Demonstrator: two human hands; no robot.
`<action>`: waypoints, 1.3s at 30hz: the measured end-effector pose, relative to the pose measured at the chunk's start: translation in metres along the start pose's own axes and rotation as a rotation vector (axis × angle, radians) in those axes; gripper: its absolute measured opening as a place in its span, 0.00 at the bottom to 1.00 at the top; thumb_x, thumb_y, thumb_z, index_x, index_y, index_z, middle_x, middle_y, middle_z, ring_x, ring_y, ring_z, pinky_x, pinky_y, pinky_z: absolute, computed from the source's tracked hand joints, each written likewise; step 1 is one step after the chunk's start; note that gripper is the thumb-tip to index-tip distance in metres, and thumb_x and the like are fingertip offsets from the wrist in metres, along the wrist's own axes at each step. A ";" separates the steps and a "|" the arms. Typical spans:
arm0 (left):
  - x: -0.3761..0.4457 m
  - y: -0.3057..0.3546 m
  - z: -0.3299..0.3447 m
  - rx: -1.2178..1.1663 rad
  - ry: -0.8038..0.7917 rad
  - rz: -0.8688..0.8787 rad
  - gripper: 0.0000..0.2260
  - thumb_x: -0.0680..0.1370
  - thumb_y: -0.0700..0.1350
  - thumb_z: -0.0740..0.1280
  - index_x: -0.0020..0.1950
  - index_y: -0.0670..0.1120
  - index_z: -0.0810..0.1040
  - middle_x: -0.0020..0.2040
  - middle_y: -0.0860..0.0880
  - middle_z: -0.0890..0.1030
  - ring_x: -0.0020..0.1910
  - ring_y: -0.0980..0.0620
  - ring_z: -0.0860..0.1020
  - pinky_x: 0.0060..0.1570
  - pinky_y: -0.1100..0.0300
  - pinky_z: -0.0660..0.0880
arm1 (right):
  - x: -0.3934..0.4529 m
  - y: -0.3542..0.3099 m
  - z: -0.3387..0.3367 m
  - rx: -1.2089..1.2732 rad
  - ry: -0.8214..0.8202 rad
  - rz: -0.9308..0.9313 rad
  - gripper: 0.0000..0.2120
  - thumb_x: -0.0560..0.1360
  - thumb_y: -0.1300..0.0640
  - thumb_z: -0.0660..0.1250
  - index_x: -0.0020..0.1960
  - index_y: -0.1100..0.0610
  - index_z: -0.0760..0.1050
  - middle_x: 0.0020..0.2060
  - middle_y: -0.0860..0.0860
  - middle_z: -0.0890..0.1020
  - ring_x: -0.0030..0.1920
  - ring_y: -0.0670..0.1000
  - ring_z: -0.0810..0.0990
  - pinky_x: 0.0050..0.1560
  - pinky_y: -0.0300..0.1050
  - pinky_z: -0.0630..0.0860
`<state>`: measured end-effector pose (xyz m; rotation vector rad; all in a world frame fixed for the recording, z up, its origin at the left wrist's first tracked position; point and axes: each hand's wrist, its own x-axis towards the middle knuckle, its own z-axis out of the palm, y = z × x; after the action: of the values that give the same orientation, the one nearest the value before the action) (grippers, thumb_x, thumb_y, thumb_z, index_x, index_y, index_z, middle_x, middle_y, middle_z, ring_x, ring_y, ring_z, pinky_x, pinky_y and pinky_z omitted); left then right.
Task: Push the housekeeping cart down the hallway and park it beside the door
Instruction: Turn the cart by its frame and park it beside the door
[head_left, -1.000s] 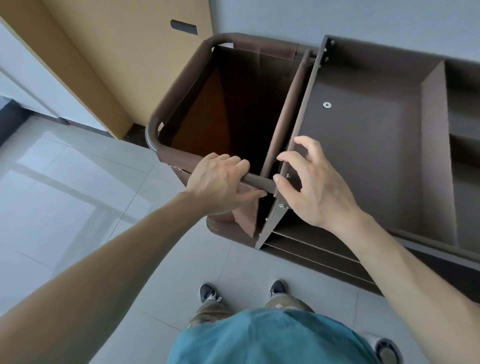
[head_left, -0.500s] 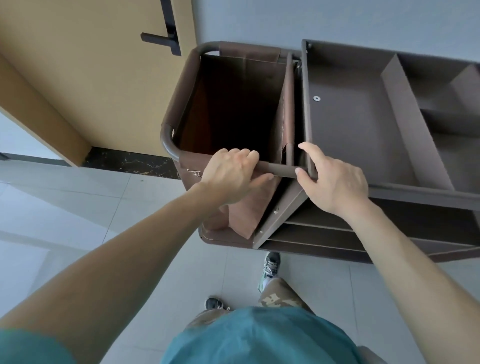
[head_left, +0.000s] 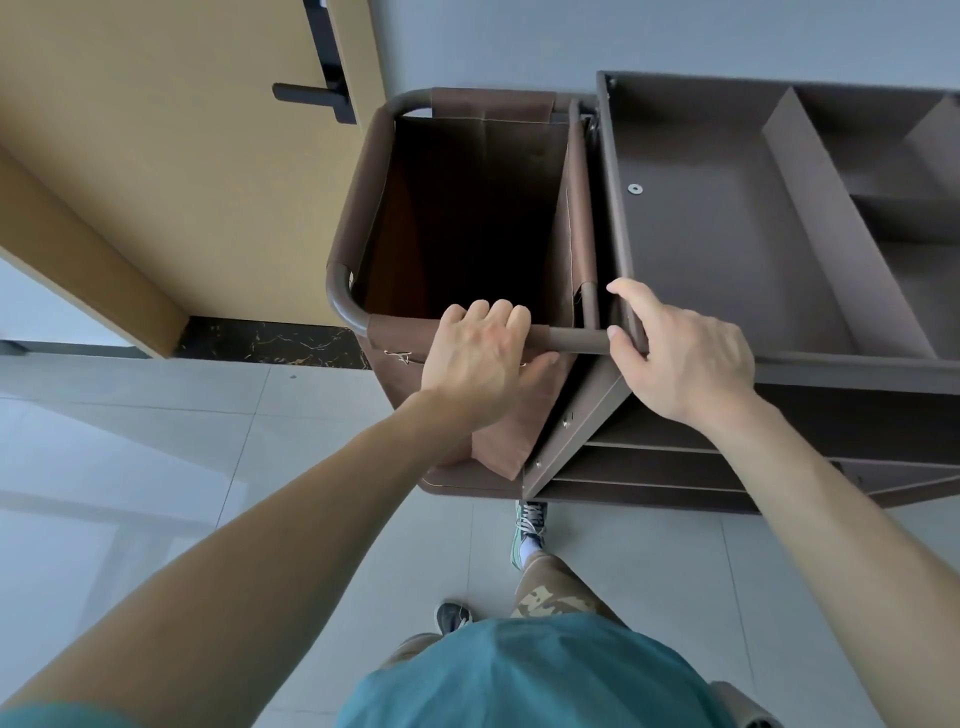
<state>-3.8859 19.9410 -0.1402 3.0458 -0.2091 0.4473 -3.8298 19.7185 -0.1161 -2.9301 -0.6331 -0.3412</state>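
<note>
Hands (head_left: 582, 358) (both gripping) on cart (head_left: 701, 249)

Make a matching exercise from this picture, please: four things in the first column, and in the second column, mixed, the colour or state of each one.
Column 1
1. door handle
2. laundry bag
3. left hand
4. top tray

Column 2
a. brown cloth, hangs open, nothing visible in it
b. black, on the tan door
c. split by dividers, nothing lies in it
d. wrapped over the cart's push bar

Pairs: 1-b, 2-a, 3-d, 4-c
</note>
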 end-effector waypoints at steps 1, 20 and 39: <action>0.001 0.000 0.000 0.004 0.003 0.007 0.19 0.81 0.64 0.58 0.47 0.47 0.71 0.43 0.49 0.75 0.42 0.45 0.73 0.46 0.50 0.67 | 0.000 0.000 0.000 0.003 -0.002 0.001 0.23 0.79 0.40 0.51 0.72 0.44 0.65 0.25 0.39 0.64 0.29 0.56 0.66 0.34 0.47 0.64; 0.004 -0.005 0.013 -0.021 0.145 0.074 0.21 0.80 0.62 0.65 0.40 0.46 0.70 0.35 0.49 0.72 0.33 0.46 0.69 0.35 0.54 0.60 | -0.002 0.001 0.001 0.049 -0.008 -0.043 0.22 0.79 0.44 0.58 0.72 0.44 0.66 0.31 0.44 0.78 0.30 0.57 0.80 0.29 0.45 0.69; 0.004 -0.008 0.014 -0.075 0.159 0.063 0.22 0.79 0.63 0.65 0.41 0.45 0.72 0.36 0.49 0.74 0.34 0.46 0.71 0.36 0.54 0.61 | 0.000 -0.007 -0.006 0.034 -0.031 0.045 0.22 0.78 0.44 0.53 0.71 0.44 0.67 0.28 0.42 0.68 0.27 0.55 0.66 0.30 0.44 0.64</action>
<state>-3.8772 19.9478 -0.1532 2.9198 -0.3071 0.6664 -3.8336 19.7242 -0.1101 -2.9174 -0.5694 -0.2782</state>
